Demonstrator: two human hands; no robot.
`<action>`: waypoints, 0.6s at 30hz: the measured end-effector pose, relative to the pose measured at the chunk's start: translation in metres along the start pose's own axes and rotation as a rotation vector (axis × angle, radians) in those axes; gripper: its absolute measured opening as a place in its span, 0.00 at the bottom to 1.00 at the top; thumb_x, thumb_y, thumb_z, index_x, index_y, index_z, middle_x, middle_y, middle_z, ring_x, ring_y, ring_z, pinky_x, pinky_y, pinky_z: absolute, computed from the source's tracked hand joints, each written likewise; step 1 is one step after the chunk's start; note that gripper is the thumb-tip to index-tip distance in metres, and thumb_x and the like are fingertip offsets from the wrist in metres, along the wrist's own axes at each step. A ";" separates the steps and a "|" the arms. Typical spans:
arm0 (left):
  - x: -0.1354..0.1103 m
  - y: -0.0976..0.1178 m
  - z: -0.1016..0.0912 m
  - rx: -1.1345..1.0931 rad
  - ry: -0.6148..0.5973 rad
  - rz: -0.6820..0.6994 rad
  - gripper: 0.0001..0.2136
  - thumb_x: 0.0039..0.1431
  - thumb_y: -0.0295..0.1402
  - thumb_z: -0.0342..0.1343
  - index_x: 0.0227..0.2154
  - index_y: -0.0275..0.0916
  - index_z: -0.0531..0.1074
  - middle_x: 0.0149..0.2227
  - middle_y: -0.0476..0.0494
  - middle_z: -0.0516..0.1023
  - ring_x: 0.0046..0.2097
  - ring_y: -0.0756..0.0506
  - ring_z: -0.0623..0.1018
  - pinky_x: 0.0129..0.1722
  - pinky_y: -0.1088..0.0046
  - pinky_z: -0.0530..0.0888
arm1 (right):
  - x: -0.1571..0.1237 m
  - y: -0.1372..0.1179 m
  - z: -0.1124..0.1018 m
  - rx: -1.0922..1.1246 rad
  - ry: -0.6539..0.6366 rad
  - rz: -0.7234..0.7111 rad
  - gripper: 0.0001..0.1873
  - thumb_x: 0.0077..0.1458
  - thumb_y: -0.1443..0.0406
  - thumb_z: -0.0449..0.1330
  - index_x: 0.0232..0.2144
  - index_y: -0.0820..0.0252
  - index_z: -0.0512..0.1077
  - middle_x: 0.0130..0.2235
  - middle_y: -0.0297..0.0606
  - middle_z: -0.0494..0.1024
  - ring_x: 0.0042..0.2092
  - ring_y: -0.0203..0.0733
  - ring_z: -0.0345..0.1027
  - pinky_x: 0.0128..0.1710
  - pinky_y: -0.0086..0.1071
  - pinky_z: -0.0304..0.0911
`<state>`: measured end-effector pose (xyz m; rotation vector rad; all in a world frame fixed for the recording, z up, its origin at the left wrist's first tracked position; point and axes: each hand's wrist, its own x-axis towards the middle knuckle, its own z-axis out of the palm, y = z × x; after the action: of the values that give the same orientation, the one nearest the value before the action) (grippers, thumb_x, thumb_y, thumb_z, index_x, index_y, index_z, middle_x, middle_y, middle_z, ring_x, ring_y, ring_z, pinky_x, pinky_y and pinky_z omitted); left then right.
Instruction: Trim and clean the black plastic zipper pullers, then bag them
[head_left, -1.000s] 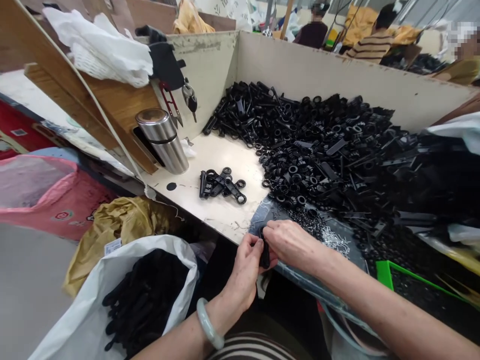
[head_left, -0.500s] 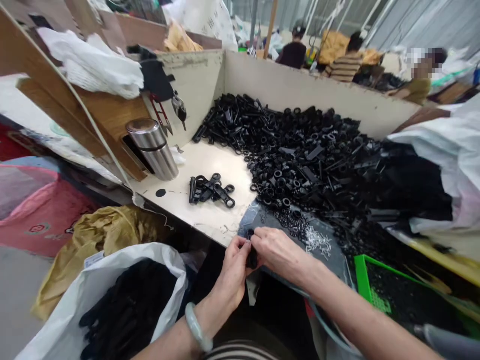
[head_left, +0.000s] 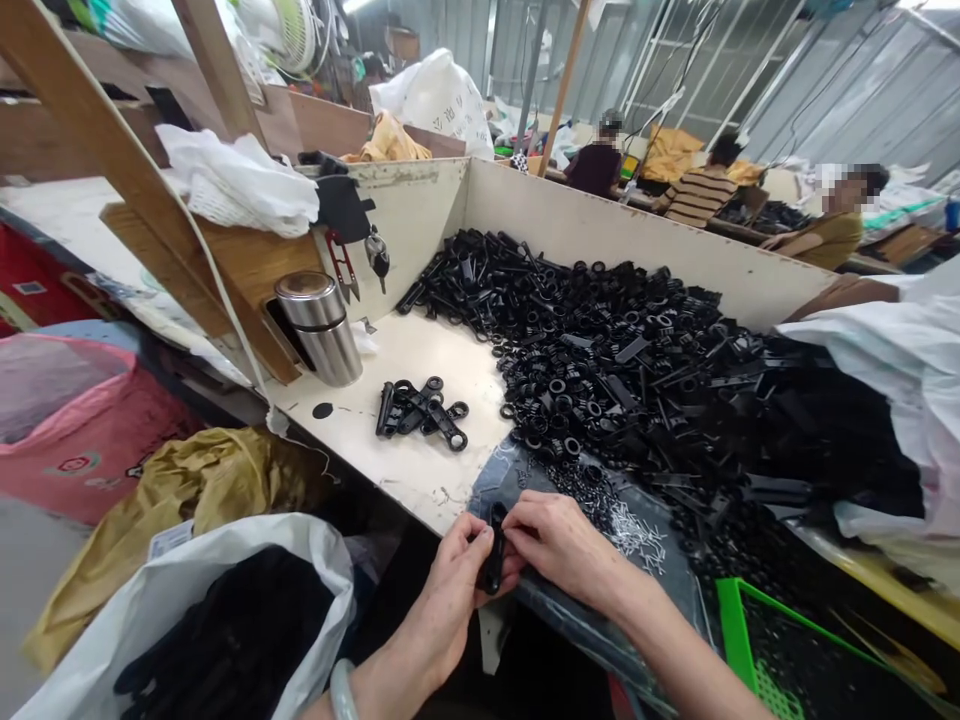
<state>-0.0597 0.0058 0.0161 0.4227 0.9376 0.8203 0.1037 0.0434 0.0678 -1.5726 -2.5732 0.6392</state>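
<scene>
Between my two hands, close to the bench's front edge, is a long black plastic part (head_left: 495, 550) with rounded ends. My left hand (head_left: 450, 575) is closed around its left side, thumb on top. The fingers of my right hand (head_left: 551, 540) pinch at its upper right side; whether they also hold a small piece is hidden. Beyond my hands lies a small group of similar black parts (head_left: 424, 408) with ring-shaped ends. A pile of small silver pins (head_left: 637, 540) rests on a dark mat (head_left: 495, 480) just right of my right hand.
A big heap of black plastic pieces (head_left: 600, 350) fills the walled bench. A steel flask (head_left: 322, 330) stands at left, near hanging red snips (head_left: 343, 265). A white sack of black parts (head_left: 330, 550) sits lower left, a green crate (head_left: 739, 640) lower right. Several people work beyond.
The view has tilted up, so the bench sits lower in the picture. The black part shows more fully between my hands, which keep hold of it.
</scene>
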 end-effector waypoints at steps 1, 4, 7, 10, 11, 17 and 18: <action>0.000 0.001 0.000 0.008 -0.003 -0.006 0.17 0.58 0.47 0.64 0.34 0.43 0.65 0.33 0.51 0.77 0.38 0.46 0.80 0.43 0.67 0.76 | 0.000 0.001 0.000 0.018 0.007 0.001 0.11 0.65 0.71 0.58 0.32 0.59 0.78 0.33 0.31 0.77 0.35 0.32 0.72 0.36 0.24 0.61; -0.001 0.001 0.002 0.018 0.028 -0.008 0.18 0.57 0.48 0.65 0.33 0.43 0.64 0.32 0.52 0.76 0.37 0.46 0.80 0.43 0.67 0.76 | 0.001 0.003 0.002 0.054 0.015 -0.012 0.11 0.64 0.72 0.59 0.30 0.59 0.78 0.32 0.31 0.77 0.34 0.32 0.72 0.35 0.25 0.60; -0.001 0.002 0.004 0.021 0.072 -0.020 0.19 0.55 0.49 0.65 0.33 0.43 0.64 0.31 0.52 0.76 0.36 0.47 0.79 0.43 0.67 0.76 | 0.004 0.005 0.005 0.067 0.018 -0.034 0.11 0.63 0.72 0.59 0.29 0.59 0.78 0.31 0.32 0.76 0.33 0.33 0.72 0.34 0.26 0.59; -0.002 0.004 0.006 0.016 0.078 -0.032 0.21 0.52 0.51 0.67 0.33 0.42 0.65 0.31 0.51 0.77 0.37 0.46 0.79 0.43 0.66 0.76 | 0.004 0.008 0.007 0.064 0.018 -0.062 0.11 0.64 0.71 0.58 0.29 0.59 0.76 0.31 0.32 0.76 0.33 0.34 0.71 0.34 0.27 0.59; -0.002 0.005 0.007 0.013 0.078 -0.034 0.21 0.51 0.51 0.67 0.32 0.42 0.65 0.31 0.51 0.78 0.37 0.46 0.79 0.43 0.66 0.76 | 0.004 0.009 0.007 0.061 0.019 -0.074 0.11 0.64 0.71 0.58 0.29 0.59 0.76 0.31 0.32 0.75 0.33 0.35 0.71 0.35 0.27 0.59; -0.003 0.010 0.010 0.021 0.082 -0.054 0.21 0.52 0.52 0.65 0.33 0.43 0.64 0.30 0.50 0.79 0.35 0.47 0.79 0.42 0.67 0.76 | 0.000 0.013 0.014 0.039 0.038 -0.128 0.12 0.67 0.72 0.54 0.31 0.59 0.72 0.33 0.33 0.72 0.33 0.36 0.68 0.34 0.28 0.58; -0.003 0.010 0.010 0.021 0.085 -0.060 0.21 0.52 0.52 0.65 0.33 0.43 0.64 0.30 0.50 0.79 0.34 0.47 0.79 0.42 0.67 0.76 | -0.001 0.013 0.016 0.034 0.044 -0.131 0.11 0.66 0.73 0.54 0.31 0.59 0.71 0.33 0.34 0.72 0.34 0.37 0.67 0.34 0.29 0.58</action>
<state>-0.0564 0.0101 0.0299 0.3782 1.0339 0.7795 0.1108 0.0430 0.0488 -1.3785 -2.5922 0.6258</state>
